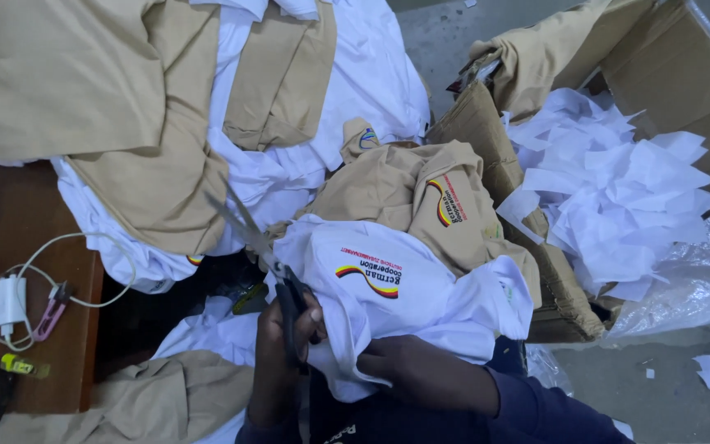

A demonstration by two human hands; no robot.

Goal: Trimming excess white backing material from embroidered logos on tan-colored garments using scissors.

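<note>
My left hand point(277, 349) is closed around the black handles of a pair of scissors point(266, 255). Their long blades point up and to the left, over the pile. My right hand point(400, 367), in a dark blue sleeve, grips a fold of a white garment point(421, 300) that lies on my lap. The garment bears a curved black, red and yellow emblem. The scissor handles rest against the white garment's left edge. A tan garment point(404, 193) with the same emblem lies just behind it.
Tan and white garments point(166, 107) are heaped across the top left. A cardboard box point(675, 74) on the right holds white scraps point(618, 197), with clear plastic sheeting point(700, 279) below it. A wooden table point(18, 222) at left carries a white charger point(6, 302) and pink snips point(49, 312).
</note>
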